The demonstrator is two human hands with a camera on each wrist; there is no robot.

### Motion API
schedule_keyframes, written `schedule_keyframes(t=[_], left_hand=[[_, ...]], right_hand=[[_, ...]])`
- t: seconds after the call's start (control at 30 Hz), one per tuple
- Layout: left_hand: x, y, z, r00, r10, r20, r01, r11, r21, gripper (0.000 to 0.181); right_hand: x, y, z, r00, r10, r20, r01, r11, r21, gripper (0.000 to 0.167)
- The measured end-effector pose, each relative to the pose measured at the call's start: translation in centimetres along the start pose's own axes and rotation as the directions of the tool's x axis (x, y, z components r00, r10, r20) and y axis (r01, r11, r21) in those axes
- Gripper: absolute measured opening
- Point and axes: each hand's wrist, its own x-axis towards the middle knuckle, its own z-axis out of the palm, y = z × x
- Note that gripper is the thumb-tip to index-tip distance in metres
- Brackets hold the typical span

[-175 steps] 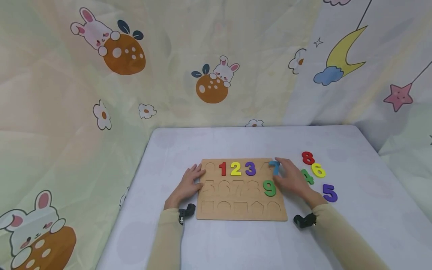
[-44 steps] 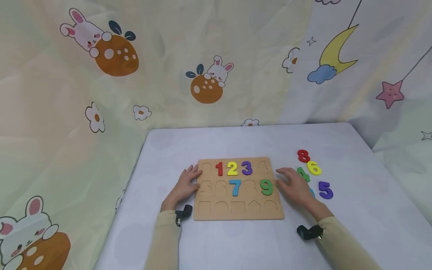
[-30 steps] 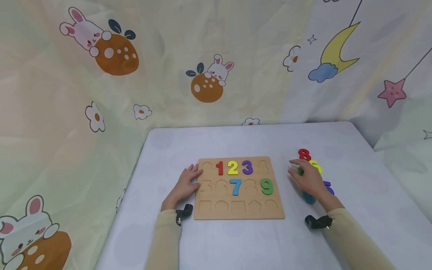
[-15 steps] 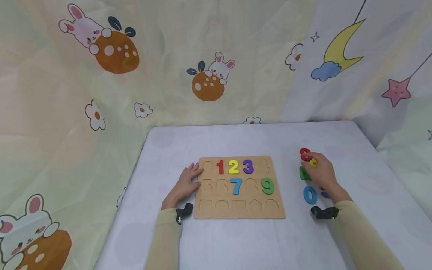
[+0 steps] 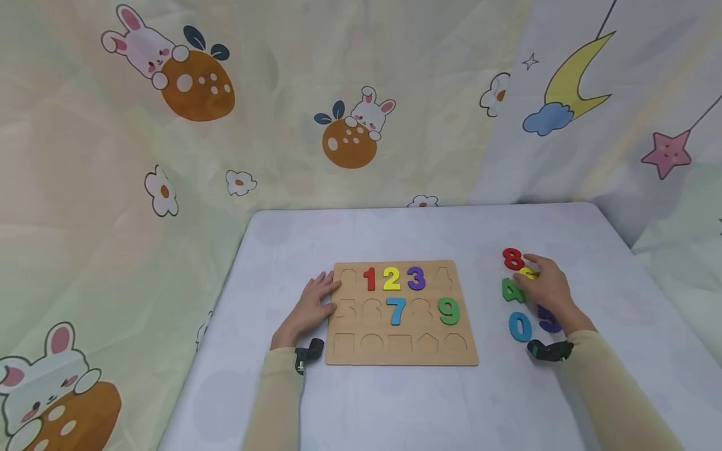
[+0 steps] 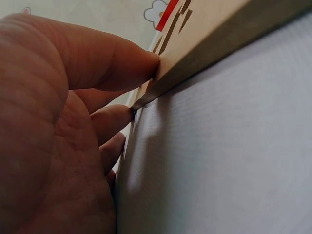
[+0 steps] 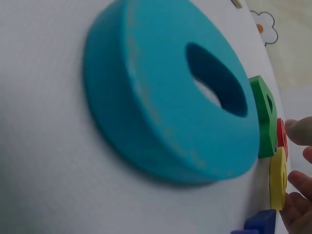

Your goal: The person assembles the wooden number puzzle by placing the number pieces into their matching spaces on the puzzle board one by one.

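- Pale printed backdrop [image 5: 445, 56], standing behind the far edge of the table and down its left side.
- White-covered table [image 5: 395, 410], its far corners rounded; the cloth runs on past the near side of the work.
- Wooden board [image 5: 465, 351], flat on the table, well in from the side edges, with three rows of cut outlines. A broad strip of cloth parts its right edge from the loose digits.
- Beige sleeves [image 5: 617, 388], reaching in from the near side, wide apart.
- Left hand [image 5: 307, 310], fingers extended along the board's left edge, thumb resting on its face by the rim; it clasps nothing.
- Right hand [image 5: 548, 291], thumb and fingers parted around the yellow 6 [image 5: 528, 273]; I cannot tell whether they touch it.
- Dark wrist devices [image 5: 309, 354], one at each cuff.
- Blue 0 [image 5: 519, 327], lying nearest the person among the loose digits, a gap between it and the green 4 [image 5: 512, 290].
- Purple 5 [image 5: 549, 319], partly hidden under the right hand.
- Red 8 [image 5: 513, 259], just beside the 6, farthest out.
- On the board: blue 7 [image 5: 397, 311] and green 9 [image 5: 449, 311] in the middle row, the 9 near the right edge; yellow 2 [image 5: 392, 279], purple 3 [image 5: 416, 279] and narrow red 1 [image 5: 369, 279] in the far row.
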Motion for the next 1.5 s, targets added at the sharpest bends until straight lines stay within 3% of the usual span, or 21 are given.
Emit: schedule_keyframes(t=[0.47,0.8,1.07,1.5], left_hand=[[0.1,-0.1,0.1,1.0,-0.019,0.0,0.019,1.0,0.001,0.058],[-0.2,-0.1,0.5,0.999,-0.039,0.009,0.039,0.999,-0.004,0.058],[0.1,-0.1,0.3,1.0,-0.015,-0.019,0.015,1.0,0.005,0.058],[0.0,-0.1,0.1,1.0,-0.017,0.001,0.017,1.0,0.007,0.058]], right_hand=[[2.0,0.6,-0.3,0.996,-0.051,0.078,0.055,0.997,-0.054,0.076],[3.1,0.3,-1.0,0.99,-0.047,0.137,0.059,0.995,-0.086,0.082],[3.4,-1.0,-1.2,0.976,-0.116,0.183,0.133,0.988,-0.082,0.082],[3.1,-0.3,0.0,0.988,-0.12,0.094,0.127,0.988,-0.082,0.077]])
